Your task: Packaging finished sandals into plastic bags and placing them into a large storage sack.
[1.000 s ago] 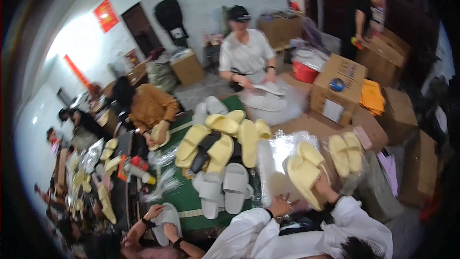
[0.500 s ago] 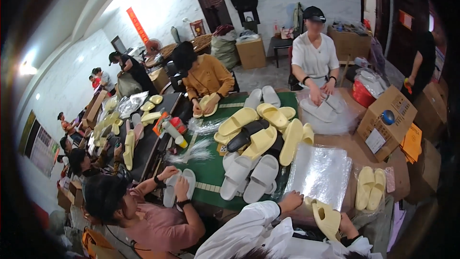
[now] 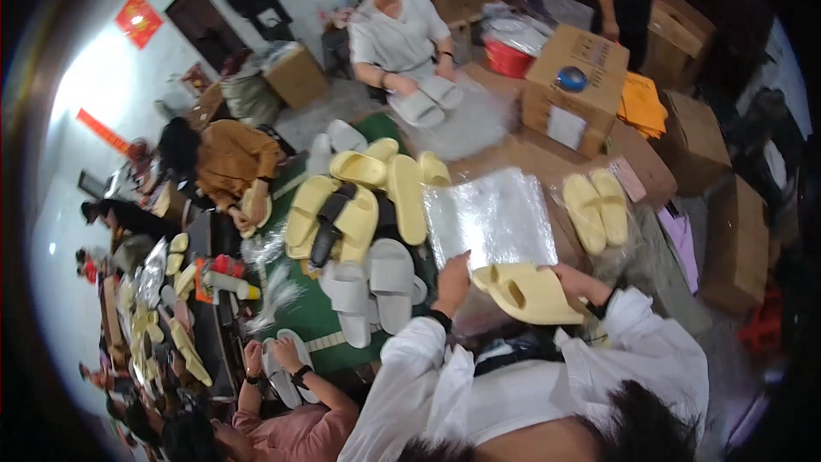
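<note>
In the head view, right of lower centre, the right hand pinches smooth, curved yellow slippers; the left hand, fingers too unclear to tell, is beside glossy plastic sheets, whose straight upper edge borders brown table.

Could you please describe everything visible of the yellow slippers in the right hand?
The yellow slippers are pale and foam-looking, with a broad strap and foot opening showing. Held sideways, they sit nearer the person than the plastic sheets. The right hand grips their right end; the left hand's contact is unclear.
</note>
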The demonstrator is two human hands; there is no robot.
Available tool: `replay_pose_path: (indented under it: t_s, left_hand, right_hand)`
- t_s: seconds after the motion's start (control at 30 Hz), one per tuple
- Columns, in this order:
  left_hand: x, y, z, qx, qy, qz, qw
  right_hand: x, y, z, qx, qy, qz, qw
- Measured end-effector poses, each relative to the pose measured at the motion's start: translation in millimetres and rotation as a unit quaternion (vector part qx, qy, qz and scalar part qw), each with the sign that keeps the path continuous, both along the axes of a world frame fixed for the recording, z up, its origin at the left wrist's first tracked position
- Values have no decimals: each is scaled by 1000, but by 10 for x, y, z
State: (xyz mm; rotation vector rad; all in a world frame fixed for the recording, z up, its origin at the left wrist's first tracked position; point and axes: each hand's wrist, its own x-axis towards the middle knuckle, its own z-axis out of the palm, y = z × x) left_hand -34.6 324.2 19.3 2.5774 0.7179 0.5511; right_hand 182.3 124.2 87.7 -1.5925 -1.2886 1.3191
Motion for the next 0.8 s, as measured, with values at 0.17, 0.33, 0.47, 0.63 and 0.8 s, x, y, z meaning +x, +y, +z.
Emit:
replay_pose_path:
  t_s: [0.17,0.33,0.47,0.63,0.8]
  left_hand:
    - [233,-84,143,29,-26,9,999]
    - [120,-262,391,24,-16,33,999]
    - [72,-363,369,69,4,-38,997]
    - [204,-559,484,97,-127,-176,971]
    - [260,-712,531,116,-194,-188,956]
  right_hand:
    - [-167,37,-47,83,5,-96,992]
    - [-403,11,-610,85,-67,-235,966]
    - [-597,86,-484,111,-83,-265,954]
    - [-563,72,-601,141,-326,-249,901]
    - [-517,199,-841,201,-103,-267,937]
